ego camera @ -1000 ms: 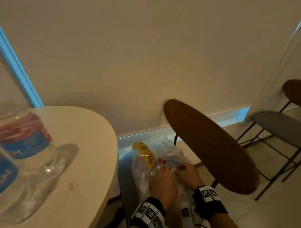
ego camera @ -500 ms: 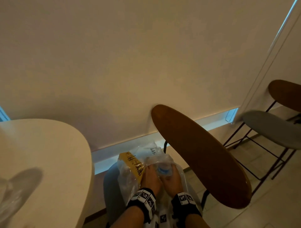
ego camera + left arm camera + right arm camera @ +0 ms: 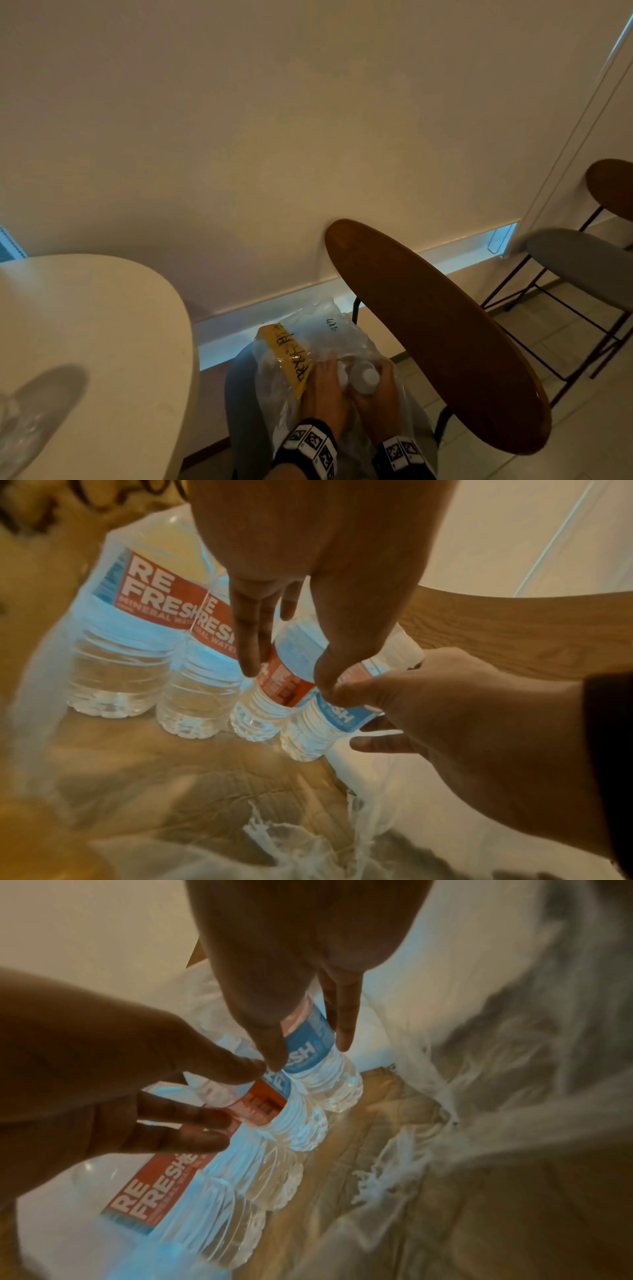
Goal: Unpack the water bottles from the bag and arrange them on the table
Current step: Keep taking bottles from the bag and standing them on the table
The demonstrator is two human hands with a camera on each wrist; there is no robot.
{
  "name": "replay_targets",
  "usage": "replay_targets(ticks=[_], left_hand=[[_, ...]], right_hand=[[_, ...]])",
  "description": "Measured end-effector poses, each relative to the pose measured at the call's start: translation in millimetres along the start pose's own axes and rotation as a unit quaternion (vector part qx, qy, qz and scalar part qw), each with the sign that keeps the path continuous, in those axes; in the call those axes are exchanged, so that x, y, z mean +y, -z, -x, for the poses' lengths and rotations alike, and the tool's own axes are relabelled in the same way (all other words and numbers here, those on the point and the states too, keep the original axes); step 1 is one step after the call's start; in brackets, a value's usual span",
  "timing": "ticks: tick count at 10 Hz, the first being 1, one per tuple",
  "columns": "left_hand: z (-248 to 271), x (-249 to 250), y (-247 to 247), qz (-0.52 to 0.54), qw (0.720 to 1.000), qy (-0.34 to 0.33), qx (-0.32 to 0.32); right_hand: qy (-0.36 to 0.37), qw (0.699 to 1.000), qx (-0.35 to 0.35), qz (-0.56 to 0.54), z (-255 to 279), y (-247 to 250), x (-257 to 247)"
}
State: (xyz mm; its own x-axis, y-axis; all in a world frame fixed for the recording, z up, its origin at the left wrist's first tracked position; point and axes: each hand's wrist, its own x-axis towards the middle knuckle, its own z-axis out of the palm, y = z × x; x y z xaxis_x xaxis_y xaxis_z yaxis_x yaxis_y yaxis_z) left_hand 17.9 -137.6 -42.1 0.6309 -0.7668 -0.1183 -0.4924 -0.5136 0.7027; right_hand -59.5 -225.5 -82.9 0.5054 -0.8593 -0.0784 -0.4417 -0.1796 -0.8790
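Both hands inside bag (image 3: 308, 346): left hand (image 3: 318, 569) grips one bottle (image 3: 274, 691), right hand (image 3: 455, 718) its neighbour (image 3: 325, 723). Risk: bag film snagging, toppling bottles left of them.

Head view looks down; wrist views (close) share bottles (image 3: 120, 642).

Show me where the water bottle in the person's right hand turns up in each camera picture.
Head: low centre; only the white cap of the water bottle shows, above the right hand.
Left wrist: centre, at the right end of the row.
Right wrist: upper centre, blue label, under the fingers.
Shared landmark: the clear plastic bag around it.
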Motion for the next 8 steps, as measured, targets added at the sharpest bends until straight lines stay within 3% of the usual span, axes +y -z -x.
replay_targets(ticks=[1, 2, 4, 5, 6, 8], left_hand=[[-3, -4, -8, -0.082, 0.996, 0.002, 0.031], [13, -1, -3, -0.090, 0.995, 0.006, 0.048], [52, 1, 15, -0.062, 0.993, -0.016, 0.094], [81, 13, 35, -0.018, 0.995, -0.004, 0.098], [112, 36, 68, 0.080, 0.995, -0.033, 0.054], [174, 69, 128, 0.141, 0.962, -0.069, 0.224]], right_hand=[[0.023, 0.998, -0.049, 0.030, 8, 11, -6], [0.077, 0.996, -0.030, 0.041, 15, 17, -2], [0.079, 0.983, -0.084, 0.144, 33, 40, 1], [0.106, 0.978, -0.077, 0.160, 55, 62, -29], [0.170, 0.966, -0.100, 0.166, 81, 93, -79], [0.307, 0.932, -0.102, 0.162, 106, 136, -165]])
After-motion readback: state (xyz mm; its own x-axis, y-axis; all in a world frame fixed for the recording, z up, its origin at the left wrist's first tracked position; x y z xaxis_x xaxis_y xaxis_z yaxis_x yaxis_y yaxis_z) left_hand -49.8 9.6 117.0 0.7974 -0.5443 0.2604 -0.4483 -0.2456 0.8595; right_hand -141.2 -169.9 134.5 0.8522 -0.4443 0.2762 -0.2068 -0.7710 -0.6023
